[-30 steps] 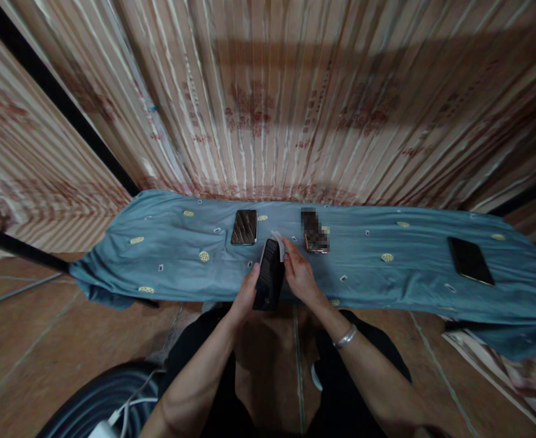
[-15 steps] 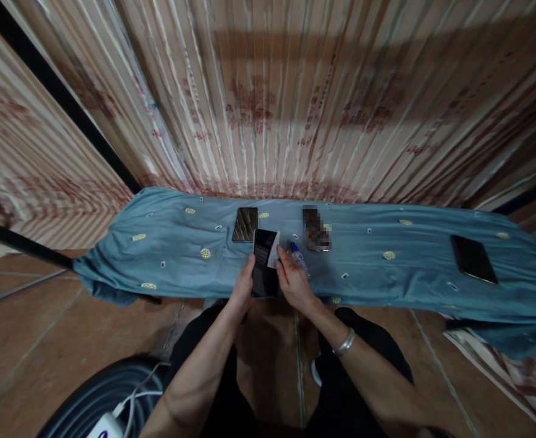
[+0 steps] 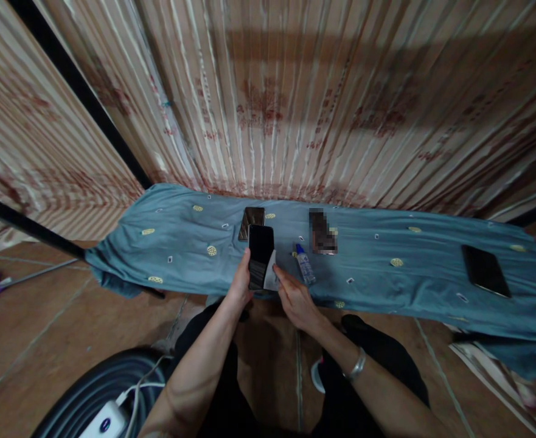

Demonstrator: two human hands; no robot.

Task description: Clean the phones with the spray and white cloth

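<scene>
Left hand (image 3: 241,281) grips black phone (image 3: 260,257) above counter's (image 3: 180,243) near edge. Right hand (image 3: 295,298) pinches white wipe (image 3: 271,277) against screen. Best kept steady, rubbed softly.

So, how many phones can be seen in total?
4: held phone in left hand; brown phone behind; blurred phone mid-cloth; dark phone far right.
</scene>
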